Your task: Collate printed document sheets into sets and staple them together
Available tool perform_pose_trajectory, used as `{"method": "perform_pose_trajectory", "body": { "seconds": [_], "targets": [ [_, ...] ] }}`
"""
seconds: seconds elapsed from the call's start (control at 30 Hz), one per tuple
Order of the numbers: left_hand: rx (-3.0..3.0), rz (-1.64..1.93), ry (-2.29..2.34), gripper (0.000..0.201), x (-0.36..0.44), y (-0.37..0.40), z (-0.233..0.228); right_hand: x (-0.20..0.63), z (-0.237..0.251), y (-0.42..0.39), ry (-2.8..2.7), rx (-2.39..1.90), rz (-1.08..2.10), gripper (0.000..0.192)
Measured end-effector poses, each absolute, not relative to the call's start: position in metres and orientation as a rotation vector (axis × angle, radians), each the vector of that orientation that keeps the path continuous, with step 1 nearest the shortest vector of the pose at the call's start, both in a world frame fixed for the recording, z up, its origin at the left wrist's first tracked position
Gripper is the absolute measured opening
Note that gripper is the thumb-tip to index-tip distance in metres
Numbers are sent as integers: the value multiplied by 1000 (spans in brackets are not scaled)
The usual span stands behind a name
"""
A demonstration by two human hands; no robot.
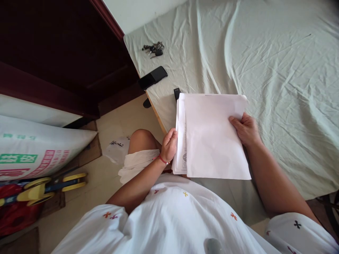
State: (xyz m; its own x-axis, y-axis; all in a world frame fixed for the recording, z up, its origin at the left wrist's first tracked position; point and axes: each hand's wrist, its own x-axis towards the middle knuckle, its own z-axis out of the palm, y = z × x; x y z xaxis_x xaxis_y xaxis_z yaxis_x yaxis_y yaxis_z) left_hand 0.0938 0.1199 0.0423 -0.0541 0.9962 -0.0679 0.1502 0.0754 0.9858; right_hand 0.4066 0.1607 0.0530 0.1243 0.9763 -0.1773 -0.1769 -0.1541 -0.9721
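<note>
Where hands grip it — paper stack (212,141) white, edges fanned.

Pale green bedsheet (265,53) (creased), dark red wooden door (53,46), beige tiled floor (116,116)
</note>
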Motion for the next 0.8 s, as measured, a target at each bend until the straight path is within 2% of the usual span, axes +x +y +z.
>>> {"method": "perform_pose_trajectory", "body": {
  "seconds": [0.3,0.53,0.67,0.8],
  "targets": [
    [1366,1033,1401,41,95,121,47,408,48,160,-1033,-1261,1279,27],
    [1350,1018,1390,38,95,121,43,411,50,162,-937,-1315,963,22],
    [1303,1037,1378,38,96,121,42,417,62,167,-581,-1205,1058,25],
    [1245,1045,1337,37,98,120,43,430,68,170,-553,-1183,1173,27]
  ]
}}
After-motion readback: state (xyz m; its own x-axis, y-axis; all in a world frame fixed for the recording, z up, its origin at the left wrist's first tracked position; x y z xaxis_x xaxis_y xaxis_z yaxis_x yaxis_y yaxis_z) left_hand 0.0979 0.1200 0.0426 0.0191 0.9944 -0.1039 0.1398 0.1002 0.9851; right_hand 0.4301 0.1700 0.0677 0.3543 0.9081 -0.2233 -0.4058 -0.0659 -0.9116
